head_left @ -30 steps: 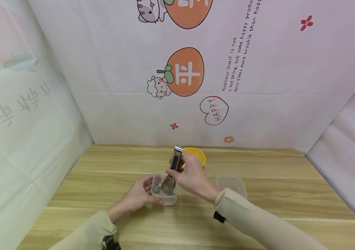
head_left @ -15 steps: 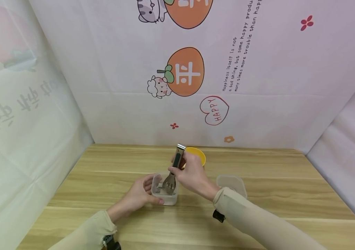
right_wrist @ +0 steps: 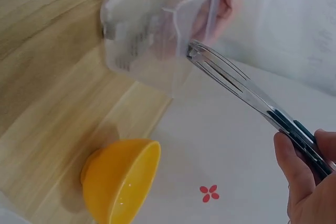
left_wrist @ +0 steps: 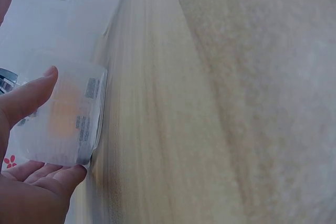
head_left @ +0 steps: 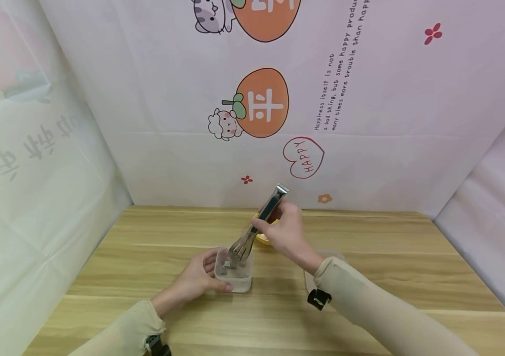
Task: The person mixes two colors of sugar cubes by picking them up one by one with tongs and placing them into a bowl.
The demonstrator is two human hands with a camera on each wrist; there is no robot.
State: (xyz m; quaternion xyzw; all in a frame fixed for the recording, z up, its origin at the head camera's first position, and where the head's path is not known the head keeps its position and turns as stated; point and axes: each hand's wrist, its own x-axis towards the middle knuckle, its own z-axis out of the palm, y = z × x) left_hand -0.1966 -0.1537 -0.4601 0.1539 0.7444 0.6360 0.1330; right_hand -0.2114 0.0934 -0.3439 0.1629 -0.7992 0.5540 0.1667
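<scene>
My left hand (head_left: 195,277) holds a clear plastic container (head_left: 240,285) upright on the table, thumb on the near side and fingers on the far side. Several small greyish pieces (head_left: 224,270) lie inside. A pair of metal tongs (head_left: 271,206) with forked ends and dark handle inlays is in my right hand (head_left: 287,230), gripped between thumb and fingers. The tongs slant down to the left, their tips at the container's mouth. Whether they pinch a piece is too small to tell. A yellow bowl (right_wrist: 113,179) stands behind, partly hidden by my right hand in the head view.
A translucent lid (head_left: 311,283) lies on the wooden table (head_left: 368,296) to the right, partly under my right forearm. A white printed sheet (head_left: 181,163) hangs along the table's back edge, with further sheets at both sides.
My right hand has lifted the tongs up and to the right, tilting them more; their tips rose from inside the container to its mouth. My left hand and the container have stayed put.
</scene>
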